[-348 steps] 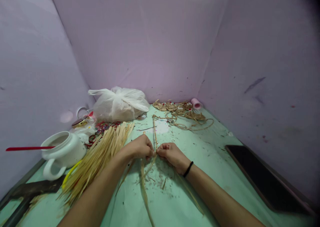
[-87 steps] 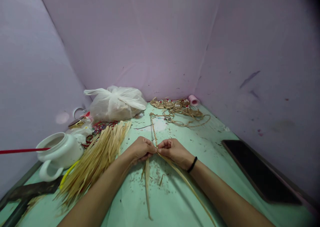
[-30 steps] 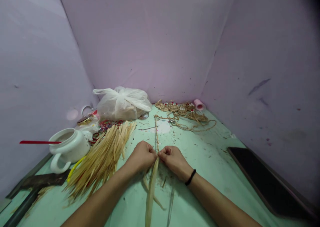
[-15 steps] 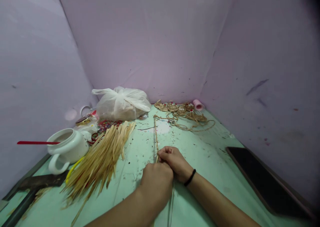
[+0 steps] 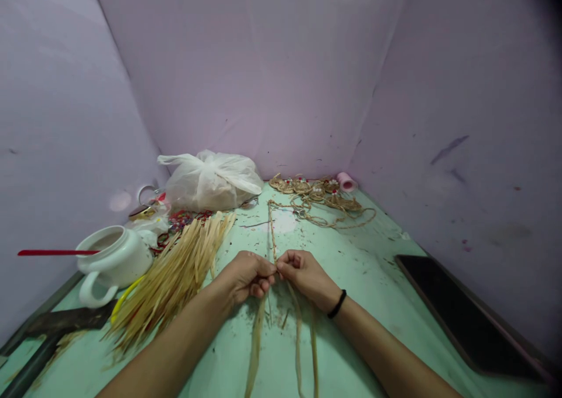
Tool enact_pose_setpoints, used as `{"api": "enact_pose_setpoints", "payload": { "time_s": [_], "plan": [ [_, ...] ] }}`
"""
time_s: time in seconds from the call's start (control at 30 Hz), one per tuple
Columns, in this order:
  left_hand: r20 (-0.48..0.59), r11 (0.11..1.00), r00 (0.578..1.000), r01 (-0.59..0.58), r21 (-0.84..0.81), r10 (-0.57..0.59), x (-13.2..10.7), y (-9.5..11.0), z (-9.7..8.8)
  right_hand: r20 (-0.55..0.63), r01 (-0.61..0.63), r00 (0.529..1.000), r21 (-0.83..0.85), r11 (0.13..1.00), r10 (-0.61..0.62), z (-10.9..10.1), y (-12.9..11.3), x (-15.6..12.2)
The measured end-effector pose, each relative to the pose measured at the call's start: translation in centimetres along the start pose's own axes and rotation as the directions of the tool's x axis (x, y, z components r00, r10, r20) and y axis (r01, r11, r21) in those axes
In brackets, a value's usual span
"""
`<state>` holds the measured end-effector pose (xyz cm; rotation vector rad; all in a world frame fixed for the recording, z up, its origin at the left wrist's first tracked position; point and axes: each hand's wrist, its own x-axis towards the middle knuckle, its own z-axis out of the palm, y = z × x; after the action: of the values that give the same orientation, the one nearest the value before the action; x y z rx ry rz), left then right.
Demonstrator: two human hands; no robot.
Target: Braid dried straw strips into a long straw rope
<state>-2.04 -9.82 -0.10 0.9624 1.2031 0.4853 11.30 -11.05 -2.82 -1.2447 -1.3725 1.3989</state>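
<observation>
A thin braided straw cord [image 5: 272,234] runs from the back of the green table toward me. My left hand [image 5: 249,274] pinches its near end with thumb and fingertips. Touching it from the other side, my right hand [image 5: 305,276], with a black band on the wrist, pinches the same spot. Loose flat straw strands [image 5: 298,333] hang from under both hands toward the near edge. Fingers partly hide the point where strands and braid meet. Left of my hands lies a bundle of dry straw strips [image 5: 175,281].
A white pot [image 5: 116,260] with a red stick stands at left, near a dark-handled tool [image 5: 65,322]. Behind are a white plastic bag [image 5: 211,181], woven straw pieces [image 5: 316,193] and a pink thread spool [image 5: 346,182]. A dark flat tablet-like object [image 5: 465,316] lies at right.
My left hand has swung up and forward from below the right hand, and now meets its fingertips at the braid's end. The strands below have come into view. My right hand stays nearly still.
</observation>
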Motion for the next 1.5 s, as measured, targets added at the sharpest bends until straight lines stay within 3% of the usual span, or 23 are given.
{"api": "enact_pose_setpoints", "payload": {
  "time_s": [0.1, 0.2, 0.3, 0.47, 0.67, 0.87, 0.97, 1.07, 1.17, 1.27, 1.4, 1.5],
  "plan": [
    [-0.12, 0.991, 0.991, -0.047, 0.122, 0.061, 0.1, -0.1, 0.3, 0.02, 0.115, 0.993, -0.255, 0.96, -0.113, -0.6, 0.1, 0.1],
    [-0.16, 0.971, 0.977, -0.104, 0.216, 0.14, 0.0, 0.0, 0.7, 0.046, 0.201, 0.978, -0.488, 0.849, -0.206, -1.1, -0.1, -0.2],
    [-0.175, 0.96, 0.966, -0.147, 0.24, 0.191, 0.0, -0.2, 1.1, 0.002, 0.17, 0.976, -0.641, 0.748, -0.22, -1.3, -1.0, -0.8],
    [-0.193, 0.962, 0.961, -0.152, 0.226, 0.197, 0.2, -0.7, 1.6, -0.113, 0.016, 0.983, -0.732, 0.681, -0.145, -0.5, -2.5, -2.2],
    [-0.191, 0.988, 0.971, -0.125, 0.094, 0.141, 0.2, -1.0, 1.3, -0.015, 0.123, 0.975, -0.795, 0.594, -0.223, 1.7, -2.0, -3.6],
    [-0.062, 0.984, 0.987, -0.142, 0.11, 0.149, 0.3, -0.8, 0.2, 0.049, 0.166, 0.978, -0.763, 0.624, -0.201, 1.6, -2.1, -3.5],
    [-0.008, 0.984, 0.99, -0.142, 0.108, 0.144, 0.3, -0.6, -0.3, -0.07, 0.084, 0.98, -0.702, 0.707, -0.186, 0.3, -2.5, -2.8],
    [0.036, 0.981, 0.987, -0.161, 0.104, 0.158, 0.3, -0.4, -0.5, -0.236, 0.025, 0.955, -0.535, 0.845, -0.177, -0.5, -2.1, -1.6],
    [0.038, 0.981, 0.986, -0.165, 0.103, 0.162, 0.3, -0.5, -0.6, -0.088, -0.067, 0.995, -0.236, 0.969, 0.047, 0.0, -1.1, -0.9],
    [0.049, 0.976, 0.984, -0.176, 0.125, 0.171, 0.4, -0.6, -0.5, -0.009, -0.215, 0.977, -0.095, 0.972, 0.215, 0.7, -0.3, -0.7],
    [0.023, 0.956, 0.984, -0.176, 0.236, 0.175, 0.4, -0.6, -0.3, -0.078, -0.158, 0.986, -0.2, 0.967, 0.145, 0.6, 0.4, -0.4],
    [0.034, 0.894, 0.98, -0.195, 0.405, 0.198, 0.1, -0.3, -0.7, -0.045, -0.132, 0.991, -0.21, 0.969, 0.126, 0.4, 0.6, -0.1]
  ]
}}
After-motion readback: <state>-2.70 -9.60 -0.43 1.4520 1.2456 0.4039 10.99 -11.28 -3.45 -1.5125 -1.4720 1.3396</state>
